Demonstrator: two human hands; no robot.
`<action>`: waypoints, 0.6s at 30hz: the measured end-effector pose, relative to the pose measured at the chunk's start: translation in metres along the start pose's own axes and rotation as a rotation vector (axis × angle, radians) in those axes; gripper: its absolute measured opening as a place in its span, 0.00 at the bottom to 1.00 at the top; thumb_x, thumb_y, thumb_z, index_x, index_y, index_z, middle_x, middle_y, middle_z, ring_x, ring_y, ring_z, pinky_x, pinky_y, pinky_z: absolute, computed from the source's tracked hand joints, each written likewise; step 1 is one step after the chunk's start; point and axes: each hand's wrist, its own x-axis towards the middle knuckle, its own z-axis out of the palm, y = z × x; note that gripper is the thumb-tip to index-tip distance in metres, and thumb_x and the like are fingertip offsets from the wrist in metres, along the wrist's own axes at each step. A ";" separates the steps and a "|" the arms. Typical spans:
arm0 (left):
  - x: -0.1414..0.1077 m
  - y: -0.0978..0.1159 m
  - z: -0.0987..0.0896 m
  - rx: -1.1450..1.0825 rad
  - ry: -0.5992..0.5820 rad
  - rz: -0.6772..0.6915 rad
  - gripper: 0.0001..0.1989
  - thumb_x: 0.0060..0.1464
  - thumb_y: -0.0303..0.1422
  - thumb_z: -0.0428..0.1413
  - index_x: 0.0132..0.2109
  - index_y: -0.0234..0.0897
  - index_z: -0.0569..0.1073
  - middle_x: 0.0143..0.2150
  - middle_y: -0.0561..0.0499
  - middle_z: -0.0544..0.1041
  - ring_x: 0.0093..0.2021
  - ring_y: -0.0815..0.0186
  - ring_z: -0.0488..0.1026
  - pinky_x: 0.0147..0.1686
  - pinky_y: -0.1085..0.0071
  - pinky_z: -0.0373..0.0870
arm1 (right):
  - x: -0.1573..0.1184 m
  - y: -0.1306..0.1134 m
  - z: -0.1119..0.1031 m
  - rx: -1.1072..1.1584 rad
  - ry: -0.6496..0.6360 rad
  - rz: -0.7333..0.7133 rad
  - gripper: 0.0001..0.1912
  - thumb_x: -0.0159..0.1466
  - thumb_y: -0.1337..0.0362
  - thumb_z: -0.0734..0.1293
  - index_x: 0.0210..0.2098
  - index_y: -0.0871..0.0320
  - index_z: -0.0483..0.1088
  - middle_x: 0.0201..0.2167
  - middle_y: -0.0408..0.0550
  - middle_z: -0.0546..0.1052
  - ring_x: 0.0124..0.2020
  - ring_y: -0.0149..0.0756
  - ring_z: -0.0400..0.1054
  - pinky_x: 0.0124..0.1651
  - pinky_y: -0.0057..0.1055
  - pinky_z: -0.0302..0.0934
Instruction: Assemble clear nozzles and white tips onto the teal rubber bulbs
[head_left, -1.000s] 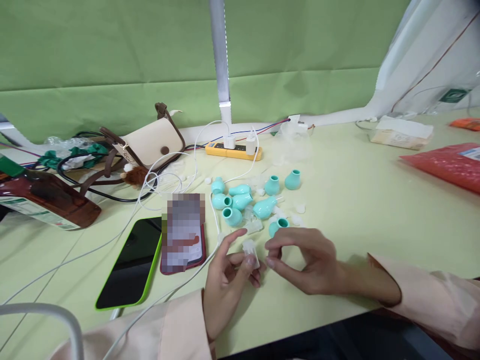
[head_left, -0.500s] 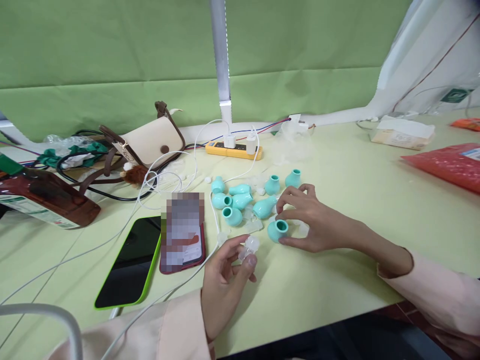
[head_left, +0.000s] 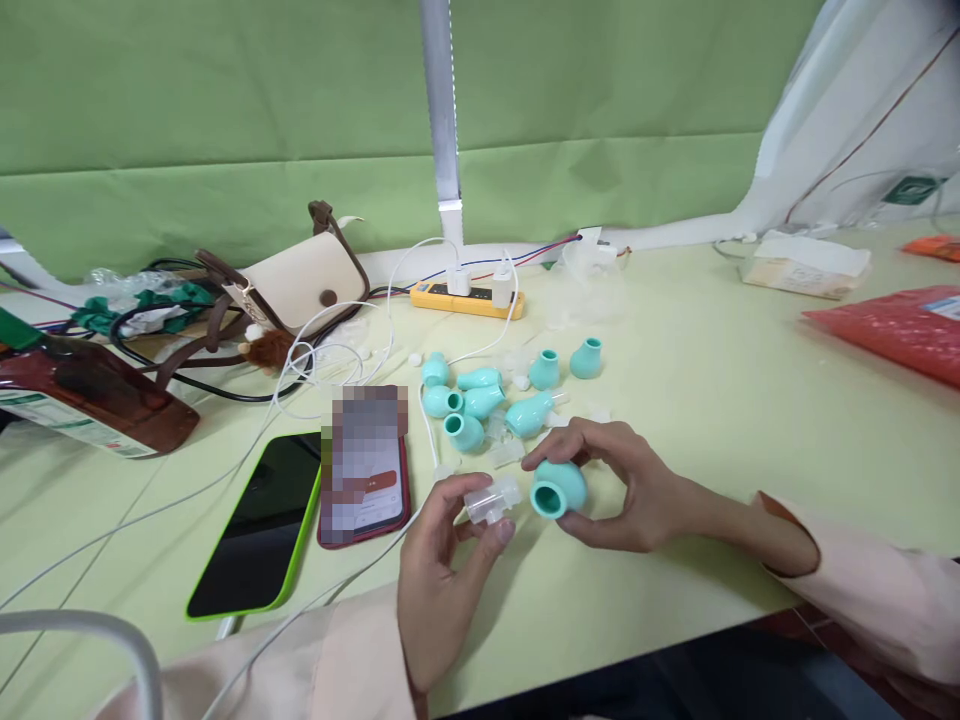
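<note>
Between the thumb and fingers of my left hand (head_left: 450,570) is a small clear plastic connector (head_left: 491,500). My right hand (head_left: 626,485) grips a turquoise bulb (head_left: 571,485) whose round opening faces down and to the left, a short gap from the connector. Beyond both hands, several more turquoise bulbs (head_left: 482,400) lie or stand in a loose group on the table. Other clear plastic pieces (head_left: 507,454) rest among them.
A green-edged phone (head_left: 259,525) and a red-cased phone (head_left: 367,490) lie to the left. Behind are a white bag (head_left: 300,285), a yellow power strip (head_left: 435,298) and white cables. A brown bottle (head_left: 112,390) lies far left, a red packet (head_left: 892,330) right.
My right hand has drawn the bulb nearer and tipped its opening toward my left hand. The connector in my left hand has turned to lie sideways.
</note>
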 end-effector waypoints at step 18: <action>0.008 0.002 -0.001 -0.096 -0.039 -0.019 0.08 0.50 0.32 0.54 0.39 0.36 0.68 0.23 0.55 0.72 0.23 0.72 0.68 0.26 0.76 0.68 | -0.003 0.005 0.009 -0.167 -0.004 -0.096 0.15 0.53 0.64 0.64 0.39 0.58 0.59 0.28 0.44 0.67 0.27 0.29 0.61 0.30 0.27 0.57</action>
